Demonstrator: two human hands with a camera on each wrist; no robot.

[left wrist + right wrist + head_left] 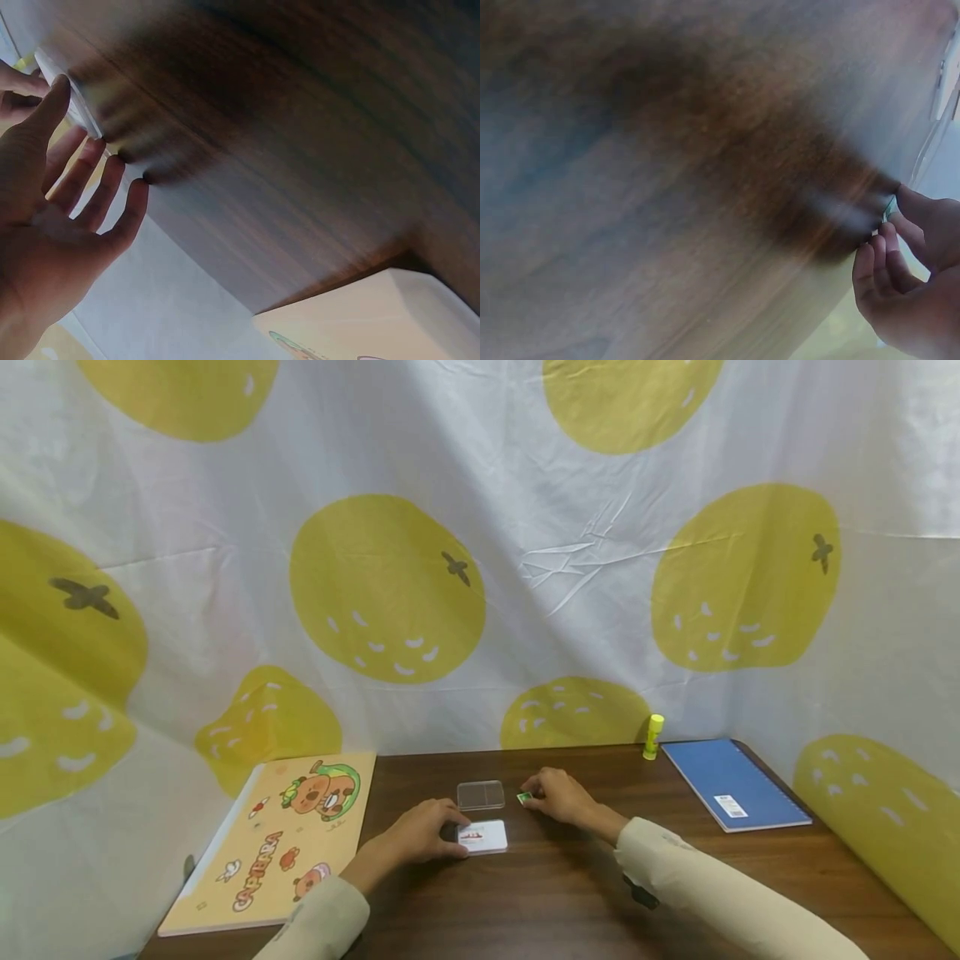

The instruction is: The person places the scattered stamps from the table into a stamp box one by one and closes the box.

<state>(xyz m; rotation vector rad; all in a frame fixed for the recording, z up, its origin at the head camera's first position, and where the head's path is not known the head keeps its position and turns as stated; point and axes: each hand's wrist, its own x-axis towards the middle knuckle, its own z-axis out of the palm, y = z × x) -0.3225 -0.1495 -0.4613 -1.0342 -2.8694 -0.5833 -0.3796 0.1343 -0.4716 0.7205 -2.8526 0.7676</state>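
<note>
Because the right hand (558, 795) pinches a small green card (522, 797) by its edge, drop possible; left hand (422, 832), loosely spread, touching white box (492, 834).

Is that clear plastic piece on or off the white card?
Off: the clear piece lies beyond the white card, tabletop showing between.

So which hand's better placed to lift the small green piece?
Right, I'd say. The right hand has the small green piece pinched at its fingertips. The left hand is farther off, occupied at the left end of the white rectangular item.
</note>
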